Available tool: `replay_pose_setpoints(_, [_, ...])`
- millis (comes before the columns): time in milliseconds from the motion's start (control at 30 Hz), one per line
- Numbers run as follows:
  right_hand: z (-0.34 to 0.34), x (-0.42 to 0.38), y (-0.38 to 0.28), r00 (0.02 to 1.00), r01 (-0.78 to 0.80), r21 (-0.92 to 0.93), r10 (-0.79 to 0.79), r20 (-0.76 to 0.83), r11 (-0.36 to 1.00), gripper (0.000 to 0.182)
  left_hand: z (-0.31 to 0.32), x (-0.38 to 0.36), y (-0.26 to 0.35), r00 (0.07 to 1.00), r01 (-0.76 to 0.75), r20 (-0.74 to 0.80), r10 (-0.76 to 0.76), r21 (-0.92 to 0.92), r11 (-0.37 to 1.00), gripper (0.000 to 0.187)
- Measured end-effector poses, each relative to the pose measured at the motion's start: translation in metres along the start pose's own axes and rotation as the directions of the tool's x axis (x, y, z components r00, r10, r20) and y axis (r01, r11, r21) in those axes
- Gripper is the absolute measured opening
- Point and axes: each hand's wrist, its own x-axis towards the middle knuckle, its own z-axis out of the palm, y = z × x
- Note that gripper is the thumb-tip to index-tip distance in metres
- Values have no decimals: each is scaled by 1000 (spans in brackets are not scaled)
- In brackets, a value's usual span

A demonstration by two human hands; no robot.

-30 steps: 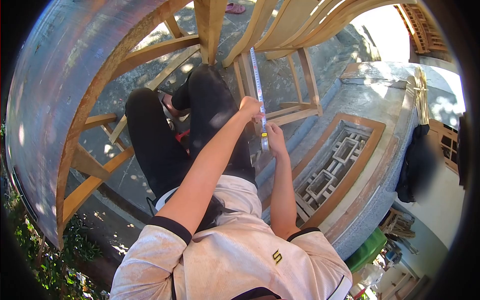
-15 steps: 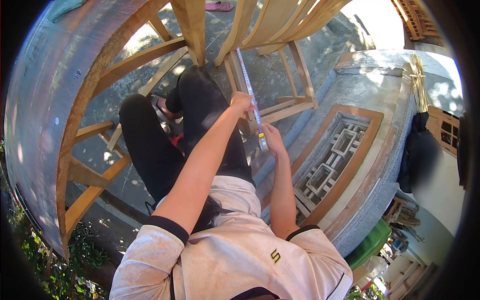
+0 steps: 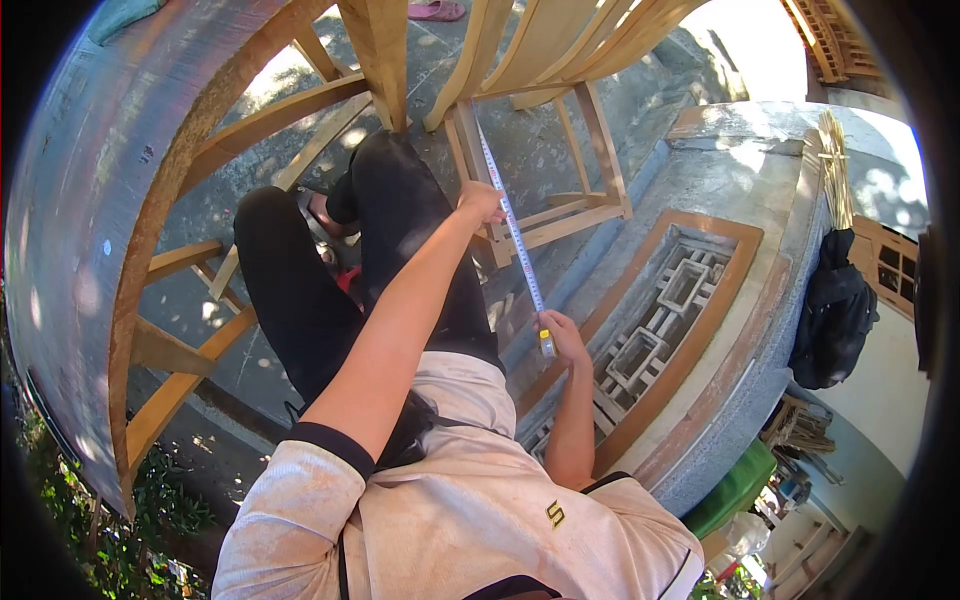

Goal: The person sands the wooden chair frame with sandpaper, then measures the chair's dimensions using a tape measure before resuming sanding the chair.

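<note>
The right hand (image 3: 563, 338) is closed around the small yellow-and-grey case of a tape measure (image 3: 546, 343). Its white blade (image 3: 525, 262) runs out from the case, up past my left hand (image 3: 482, 202), to the upper part of a wooden chair frame (image 3: 600, 150). My left hand is closed at the blade, beside a wooden bar of that frame; its fingertips are partly hidden. The blade lies along the bar above this hand and spans open air below it.
A large curved wooden piece with a dark, smooth face (image 3: 90, 200) and wooden legs stands at my left. On the right is a concrete ledge with a framed lattice panel (image 3: 670, 320). A black bag (image 3: 835, 310) hangs there, near a bundle of sticks (image 3: 836, 170). A pink slipper (image 3: 437, 11) lies ahead.
My right hand has moved down and to the right with the tape case, and more blade shows between the hands. The left hand has stayed nearly in place.
</note>
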Motion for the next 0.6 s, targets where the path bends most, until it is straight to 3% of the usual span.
replay_pose_setpoints(100, [6, -6, 4, 998, 33, -28, -34, -58, 999, 26, 1, 3, -3, 1000, 0, -26, 1, 19, 1000, 21])
replay_pose_setpoints(200, [16, -6, 11, 983, 99, -45, -105, -150, 994, 27, -1, 6, -4, 995, -84, -28, 94, 253, 964, 21])
replay_pose_setpoints(400, [25, 1, 27, 937, 185, -27, -185, -297, 982, 27, 0, 3, -11, 965, -222, -69, 254, 308, 925, 30])
replay_pose_setpoints(500, [27, 3, 27, 933, 191, -35, -192, -304, 981, 27, 3, 1, -21, 837, -389, -88, 540, 598, 700, 41])
replay_pose_setpoints(600, [25, 2, 26, 945, 169, -22, -169, -279, 985, 27, 7, -38, 2, 833, -346, -69, 549, 711, 612, 56])
